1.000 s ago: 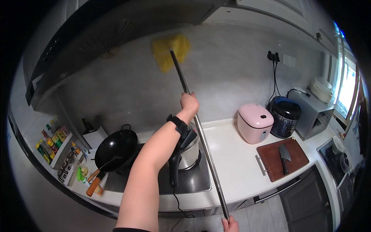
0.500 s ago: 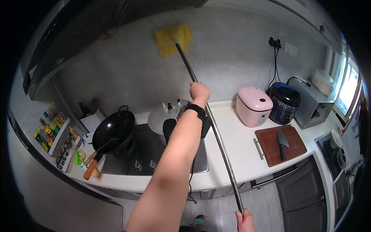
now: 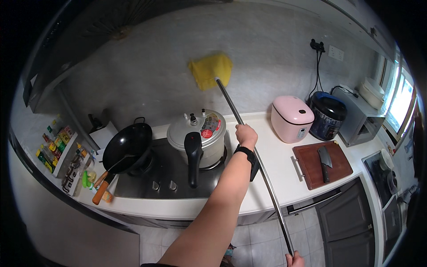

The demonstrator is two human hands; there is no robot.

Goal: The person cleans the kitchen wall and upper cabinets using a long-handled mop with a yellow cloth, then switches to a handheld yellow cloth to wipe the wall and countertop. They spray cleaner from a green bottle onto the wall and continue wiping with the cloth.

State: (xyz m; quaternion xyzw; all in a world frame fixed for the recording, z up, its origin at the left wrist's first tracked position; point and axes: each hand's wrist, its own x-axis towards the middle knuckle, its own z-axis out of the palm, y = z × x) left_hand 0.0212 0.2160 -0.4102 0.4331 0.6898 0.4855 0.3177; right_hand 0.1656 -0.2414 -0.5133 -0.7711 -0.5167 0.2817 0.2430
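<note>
My left hand (image 3: 247,136), with a dark watch on its wrist, is wrapped round the middle of a long metal pole (image 3: 271,189). Lower down, at the frame's bottom edge, my right hand (image 3: 295,259) grips the near end of the same pole. A yellow cloth (image 3: 211,71) covers the mop's far end and lies against the grey wall (image 3: 155,80) behind the stove; the mop head beneath it is hidden. Left of my forearm, a silver pressure cooker (image 3: 178,133) with a black handle stands on the black cooktop (image 3: 138,189).
A black wok (image 3: 129,147) with a wooden handle sits on the left burner. On the white counter (image 3: 253,196) are a pink rice cooker (image 3: 291,118), a dark cooker (image 3: 327,115) and a wooden board (image 3: 307,167) with a cleaver (image 3: 325,162). Bottles (image 3: 53,147) line the left shelf.
The yellow cloth has slid down the wall and slightly right. My left hand and the pole have moved down and right, uncovering the pressure cooker; my right hand has dropped lower.
</note>
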